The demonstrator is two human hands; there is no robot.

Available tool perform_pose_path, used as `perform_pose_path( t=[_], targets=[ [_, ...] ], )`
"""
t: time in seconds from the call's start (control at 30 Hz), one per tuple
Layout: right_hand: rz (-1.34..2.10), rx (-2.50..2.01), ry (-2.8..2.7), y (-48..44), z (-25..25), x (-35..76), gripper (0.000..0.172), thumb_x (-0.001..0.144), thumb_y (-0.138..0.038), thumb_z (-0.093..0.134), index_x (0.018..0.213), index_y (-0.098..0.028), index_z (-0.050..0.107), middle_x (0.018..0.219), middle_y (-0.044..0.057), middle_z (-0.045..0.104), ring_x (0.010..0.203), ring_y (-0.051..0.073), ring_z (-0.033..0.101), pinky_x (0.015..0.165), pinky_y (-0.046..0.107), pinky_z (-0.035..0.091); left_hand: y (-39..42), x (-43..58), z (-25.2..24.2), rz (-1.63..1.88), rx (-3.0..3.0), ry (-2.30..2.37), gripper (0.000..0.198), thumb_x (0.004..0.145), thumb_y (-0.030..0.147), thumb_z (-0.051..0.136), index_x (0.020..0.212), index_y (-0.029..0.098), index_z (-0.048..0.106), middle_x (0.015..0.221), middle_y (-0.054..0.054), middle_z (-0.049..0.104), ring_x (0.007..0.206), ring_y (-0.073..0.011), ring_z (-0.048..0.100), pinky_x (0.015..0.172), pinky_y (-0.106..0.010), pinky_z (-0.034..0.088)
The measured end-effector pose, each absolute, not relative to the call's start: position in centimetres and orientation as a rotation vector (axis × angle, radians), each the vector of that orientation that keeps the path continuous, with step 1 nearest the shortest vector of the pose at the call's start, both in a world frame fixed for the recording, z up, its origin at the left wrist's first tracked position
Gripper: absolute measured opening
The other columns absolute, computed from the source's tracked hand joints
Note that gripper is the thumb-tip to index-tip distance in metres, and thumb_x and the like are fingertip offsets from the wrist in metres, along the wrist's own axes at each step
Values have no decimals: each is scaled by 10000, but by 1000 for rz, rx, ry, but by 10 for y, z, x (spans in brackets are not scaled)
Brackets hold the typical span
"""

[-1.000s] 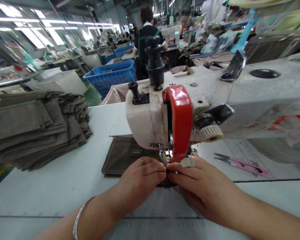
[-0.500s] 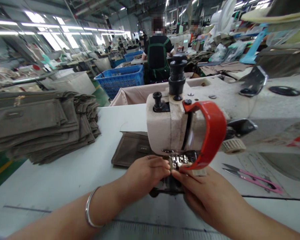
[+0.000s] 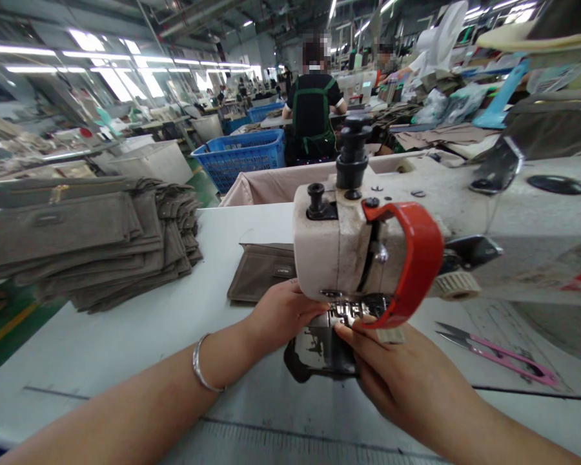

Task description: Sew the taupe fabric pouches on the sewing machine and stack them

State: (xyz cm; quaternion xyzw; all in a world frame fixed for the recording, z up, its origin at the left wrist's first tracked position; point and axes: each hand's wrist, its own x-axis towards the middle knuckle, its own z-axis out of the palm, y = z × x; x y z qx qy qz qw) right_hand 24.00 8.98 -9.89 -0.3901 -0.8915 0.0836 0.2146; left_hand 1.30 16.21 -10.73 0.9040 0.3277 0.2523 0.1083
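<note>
A cream sewing machine [image 3: 329, 252] with a red guard [image 3: 416, 258] stands on the white table [image 3: 126, 336]. A grey-brown fabric piece [image 3: 264, 271] lies under its head, reaching left. My left hand [image 3: 281, 313] rests on that fabric beside the presser foot [image 3: 343, 313], fingers curled and pressing down. My right hand [image 3: 392, 374] sits just right of the foot, fingertips pinched at the fabric edge over the dark needle plate [image 3: 319, 352]. A silver bangle [image 3: 201, 371] circles my left wrist.
A tall stack of the same grey-brown pieces [image 3: 87, 239] fills the table's left. Pink thread snips [image 3: 498, 352] lie at the right. Behind stand a blue basket [image 3: 242, 155], a cloth-lined bin [image 3: 281, 181] and a seated person in black [image 3: 314, 110].
The view has shifted left and back, so the machine sits further right. The fabric has moved away under the foot, baring the dark needle plate. Both hands stay at the foot.
</note>
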Motion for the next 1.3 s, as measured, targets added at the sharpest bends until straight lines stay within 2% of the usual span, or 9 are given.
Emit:
perform_pose_path(
  t=[0.3, 0.47, 0.63, 0.83, 1.0, 1.1, 1.17, 1.2, 1.3],
  targets=[
    [264, -1079, -2450, 90, -99, 241, 377, 853, -140, 476, 1209, -159, 598, 1070, 133, 630, 1019, 292, 575, 834, 491, 523, 160, 14, -101, 693, 2697, 990, 158, 922, 237, 563, 966, 213, 713, 979, -33, 727, 932, -191, 677, 827, -330, 568],
    [316, -1052, -2435, 90, -97, 243, 360, 872, -121, 462, 1204, -153, 596, 1095, 132, 614, 1008, 283, 562, 852, 486, 513, 146, 20, -84, 567, 2785, 1000, 153, 907, 143, 558, 971, 194, 688, 1043, -33, 717, 1006, -211, 655, 905, -362, 524],
    [331, -1052, -2428, 90, -98, 244, 347, 886, -119, 449, 1199, -154, 596, 1114, 129, 598, 1015, 283, 547, 871, 494, 498, 137, 24, -76, 421, 2853, 1068, 120, 887, 142, 590, 965, 175, 675, 979, -29, 723, 931, -211, 667, 865, -354, 530],
    [382, -1045, -2437, 88, -99, 246, 368, 863, -107, 466, 1203, -162, 595, 1102, 128, 589, 1039, 290, 525, 874, 490, 487, 125, 36, -59, 325, 2714, 1158, 127, 872, 132, 586, 942, 154, 689, 983, -58, 714, 981, -241, 643, 936, -422, 496],
    [406, -1037, -2469, 88, -102, 249, 461, 841, -102, 490, 1283, -220, 544, 1085, 110, 581, 1008, 290, 520, 846, 490, 481, 110, 29, -40, 171, 2517, 1083, 236, 878, 150, 588, 1089, 202, 680, 1167, -55, 657, 1104, -211, 592, 993, -356, 465],
    [431, -1094, -2429, 87, -99, 248, 329, 881, -146, 476, 1183, -194, 597, 1014, 106, 584, 958, 280, 525, 828, 483, 475, 95, 3, -42, 296, 2450, 1458, 329, 842, 262, 653, 1166, 208, 620, 1234, -77, 589, 1156, -252, 529, 1018, -415, 419],
    [485, -1169, -2372, 85, -95, 244, 215, 909, -207, 485, 1060, -177, 634, 953, 97, 584, 923, 275, 522, 826, 488, 462, 82, -16, -50, 411, 2365, 1807, 421, 775, 413, 704, 1101, 167, 601, 1132, -106, 589, 1111, -316, 512, 973, -509, 408],
    [526, -1199, -2338, 82, -92, 242, 185, 912, -230, 496, 1009, -180, 646, 940, 93, 582, 923, 278, 518, 836, 497, 449, 74, -24, -55, 423, 2298, 1897, 426, 739, 469, 717, 1011, 164, 601, 1052, -100, 592, 1053, -328, 521, 916, -520, 428],
    [834, -1217, -2092, 73, -86, 232, 131, 873, -214, 539, 923, -203, 660, 993, 84, 573, 988, 281, 502, 913, 509, 388, 57, -34, -69, 467, 2034, 1923, 311, 700, 418, 724, 805, 188, 544, 892, -53, 582, 909, -296, 554, 805, -458, 461]
  ],
)
